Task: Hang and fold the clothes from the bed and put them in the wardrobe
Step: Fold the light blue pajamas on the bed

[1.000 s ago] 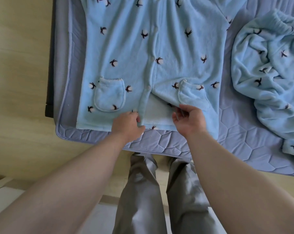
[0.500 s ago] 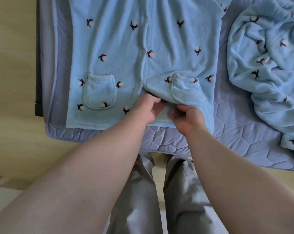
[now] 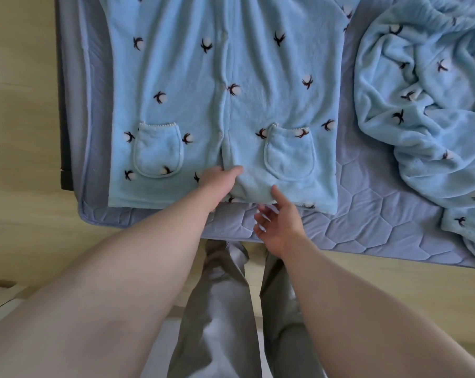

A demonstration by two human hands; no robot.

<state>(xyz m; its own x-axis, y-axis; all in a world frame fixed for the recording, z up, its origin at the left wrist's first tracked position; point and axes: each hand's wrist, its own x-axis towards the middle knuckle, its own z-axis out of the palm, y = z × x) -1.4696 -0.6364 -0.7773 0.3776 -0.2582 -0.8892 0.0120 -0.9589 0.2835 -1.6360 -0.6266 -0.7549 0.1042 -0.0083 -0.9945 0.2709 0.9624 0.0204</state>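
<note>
Pale blue fleece top (image 3: 258,64), printed with dark-and-white cotton sprigs. It lies flat and front up on the bed (image 3: 367,227).

Long axis runs straight away from the person. Hem is nearest, at the bed's near edge; the collar end is cut off by the frame's far edge. The button placket (image 3: 225,105) runs up the middle, in line with that axis.

Left hand (image 3: 218,181): flat on the top at the foot of the placket, just above the hem. Fingers straight and together, pointing toward the right hand's side. Grips nothing that shows.

Right hand (image 3: 280,227): nearer the person than the hem, over the bed's bare edge. Fingers loose and slightly spread, holding nothing. Thumb tip reaches the hem; whether it touches cannot be told.

One pocket (image 3: 157,151) sits just outboard of the left hand. The other pocket (image 3: 289,154) sits just beyond the right hand.

A second garment (image 3: 427,118) in the same fleece lies crumpled, well outboard of the right hand and apart from the top.

Grey trousers (image 3: 222,309) show below, between the forearms. Wood floor (image 3: 21,132) lies outboard of the left arm.
</note>
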